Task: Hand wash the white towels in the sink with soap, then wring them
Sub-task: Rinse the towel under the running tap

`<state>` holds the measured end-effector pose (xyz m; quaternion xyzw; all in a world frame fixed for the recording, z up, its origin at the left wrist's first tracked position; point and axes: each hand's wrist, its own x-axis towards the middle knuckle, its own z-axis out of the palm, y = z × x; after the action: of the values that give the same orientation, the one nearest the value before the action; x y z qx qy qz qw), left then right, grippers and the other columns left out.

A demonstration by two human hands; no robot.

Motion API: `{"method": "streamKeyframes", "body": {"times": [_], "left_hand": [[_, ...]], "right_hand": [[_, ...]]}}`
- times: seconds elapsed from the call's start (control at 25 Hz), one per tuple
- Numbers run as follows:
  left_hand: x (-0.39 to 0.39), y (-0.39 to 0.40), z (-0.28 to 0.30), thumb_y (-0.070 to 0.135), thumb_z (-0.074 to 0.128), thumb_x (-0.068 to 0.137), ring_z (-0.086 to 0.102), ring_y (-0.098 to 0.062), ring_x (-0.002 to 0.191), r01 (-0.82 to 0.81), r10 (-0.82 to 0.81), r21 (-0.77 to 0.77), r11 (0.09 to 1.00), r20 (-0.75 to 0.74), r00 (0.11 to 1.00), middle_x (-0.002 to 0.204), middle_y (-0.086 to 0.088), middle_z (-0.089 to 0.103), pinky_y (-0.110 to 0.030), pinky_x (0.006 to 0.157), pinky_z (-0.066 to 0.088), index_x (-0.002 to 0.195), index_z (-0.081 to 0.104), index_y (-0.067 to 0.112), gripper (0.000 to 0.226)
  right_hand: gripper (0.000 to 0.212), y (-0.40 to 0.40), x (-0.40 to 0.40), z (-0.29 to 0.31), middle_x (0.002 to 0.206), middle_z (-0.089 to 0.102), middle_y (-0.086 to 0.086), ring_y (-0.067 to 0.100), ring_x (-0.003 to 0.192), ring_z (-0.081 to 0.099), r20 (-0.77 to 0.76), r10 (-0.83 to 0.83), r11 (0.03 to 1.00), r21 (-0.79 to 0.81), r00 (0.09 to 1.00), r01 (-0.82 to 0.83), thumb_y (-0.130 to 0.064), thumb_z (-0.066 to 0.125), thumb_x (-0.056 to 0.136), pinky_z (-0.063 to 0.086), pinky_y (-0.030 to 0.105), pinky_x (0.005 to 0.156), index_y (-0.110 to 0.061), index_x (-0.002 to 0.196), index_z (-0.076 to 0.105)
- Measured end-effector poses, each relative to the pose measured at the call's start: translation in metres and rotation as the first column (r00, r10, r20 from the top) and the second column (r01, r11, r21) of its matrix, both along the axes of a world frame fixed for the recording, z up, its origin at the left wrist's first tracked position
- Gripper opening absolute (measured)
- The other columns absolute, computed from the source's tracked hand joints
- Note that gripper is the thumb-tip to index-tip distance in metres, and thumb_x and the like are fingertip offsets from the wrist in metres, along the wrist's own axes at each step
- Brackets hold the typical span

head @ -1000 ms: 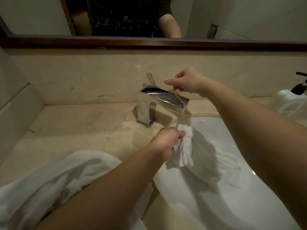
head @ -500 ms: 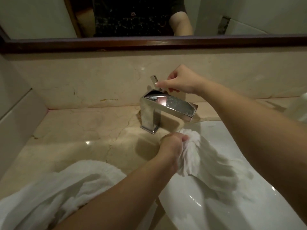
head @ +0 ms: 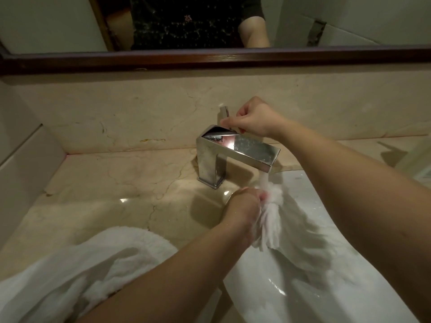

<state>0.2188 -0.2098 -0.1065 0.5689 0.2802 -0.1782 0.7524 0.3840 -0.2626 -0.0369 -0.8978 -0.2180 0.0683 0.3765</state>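
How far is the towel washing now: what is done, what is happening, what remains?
Done: the tap is running. In hand: the left hand holds a small towel under the stream over the sink; the right hand pinches the lever. Left: no soap seen yet, wringing, and the big towel on the counter.

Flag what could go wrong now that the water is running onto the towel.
Water strikes the bunched small towel near the sink rim, so it may splash onto the counter. The big towel on the counter could get wet. The left hand alone grips the towel; the right hand pinches the faucet lever.
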Motion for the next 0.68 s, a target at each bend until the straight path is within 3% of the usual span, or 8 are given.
{"method": "streamKeyframes", "body": {"times": [0.08,0.16,0.24,0.28,0.4,0.52,0.6,0.68], "left_hand": [[0.0,-0.002,-0.002,0.004,0.056,0.093,0.058,-0.017,0.051,-0.022,0.022,-0.007,1.0,0.009,1.0,0.071,-0.009,0.064,-0.015,0.041,0.042,0.077,0.063,0.011,0.019],[0.001,-0.003,-0.001,0.01,0.061,0.088,0.066,-0.024,0.071,-0.006,0.005,0.008,1.0,0.042,0.999,0.085,-0.012,0.07,-0.024,0.062,0.056,0.088,0.068,0.012,0.007],[0.0,-0.005,0.0,0.019,0.065,0.078,0.07,-0.029,0.094,0.057,-0.059,0.03,0.998,0.084,0.995,0.105,-0.014,0.074,-0.04,0.09,0.058,0.105,0.071,0.016,0.027],[0.001,-0.005,0.001,0.018,0.065,0.079,0.069,-0.03,0.098,0.065,-0.067,0.03,0.997,0.094,0.993,0.11,-0.016,0.073,-0.042,0.093,0.056,0.109,0.07,0.014,0.031],[-0.001,-0.007,0.007,0.01,0.059,0.093,0.068,-0.029,0.096,0.068,-0.077,0.072,0.995,0.125,0.989,0.106,-0.014,0.071,-0.039,0.088,0.056,0.104,0.065,0.01,0.013],[-0.002,-0.01,0.011,0.004,0.051,0.091,0.07,-0.03,0.09,0.128,-0.127,0.004,0.992,0.162,0.978,0.104,-0.015,0.072,-0.035,0.081,0.058,0.115,0.066,0.003,0.028],[-0.002,-0.01,0.011,0.0,0.05,0.086,0.066,-0.031,0.091,0.127,-0.131,0.033,0.991,0.187,0.974,0.103,-0.019,0.068,-0.039,0.084,0.057,0.117,0.064,-0.004,0.034],[0.002,-0.008,0.007,0.003,0.056,0.08,0.065,-0.032,0.093,0.097,-0.123,0.134,0.986,0.196,0.973,0.1,-0.019,0.066,-0.043,0.086,0.055,0.103,0.066,0.0,0.026]], "right_hand": [[0.054,-0.008,-0.005,-0.001,0.043,0.039,-0.008,0.008,0.039,0.033,-0.03,-0.024,0.999,-0.022,0.999,0.023,-0.05,0.078,0.081,0.029,0.022,0.043,-0.015,0.053,0.048],[0.054,-0.025,-0.015,-0.004,0.043,0.039,-0.009,0.007,0.041,0.034,-0.082,-0.052,0.998,0.015,0.995,0.054,-0.05,0.077,0.082,0.03,0.019,0.043,-0.014,0.054,0.048],[0.047,-0.048,-0.03,-0.013,0.045,0.042,-0.008,0.007,0.042,0.036,-0.119,-0.092,0.991,0.088,0.989,0.103,-0.046,0.075,0.086,0.031,0.017,0.044,-0.008,0.063,0.057],[0.043,-0.058,-0.04,-0.02,0.044,0.045,-0.009,0.005,0.041,0.038,-0.145,-0.123,0.982,0.123,0.982,0.142,-0.042,0.073,0.088,0.031,0.016,0.044,-0.007,0.067,0.06],[0.039,-0.089,-0.078,-0.044,0.053,0.058,-0.009,0.004,0.048,0.048,-0.232,-0.172,0.955,0.198,0.957,0.22,-0.039,0.065,0.095,0.038,0.018,0.05,-0.006,0.075,0.068],[0.034,-0.106,-0.116,-0.068,0.076,0.066,-0.012,0.001,0.068,0.057,-0.319,-0.161,0.936,0.25,0.934,0.246,-0.038,0.052,0.103,0.044,0.016,0.068,-0.013,0.094,0.073],[0.033,-0.115,-0.132,-0.081,0.073,0.06,-0.008,0.005,0.066,0.053,-0.362,-0.147,0.924,0.282,0.92,0.259,-0.03,0.047,0.104,0.041,0.016,0.068,-0.012,0.087,0.068],[0.033,-0.121,-0.141,-0.091,0.068,0.053,-0.004,0.011,0.063,0.047,-0.384,-0.166,0.909,0.297,0.908,0.292,-0.029,0.053,0.1,0.039,0.026,0.066,-0.014,0.073,0.064]]}}
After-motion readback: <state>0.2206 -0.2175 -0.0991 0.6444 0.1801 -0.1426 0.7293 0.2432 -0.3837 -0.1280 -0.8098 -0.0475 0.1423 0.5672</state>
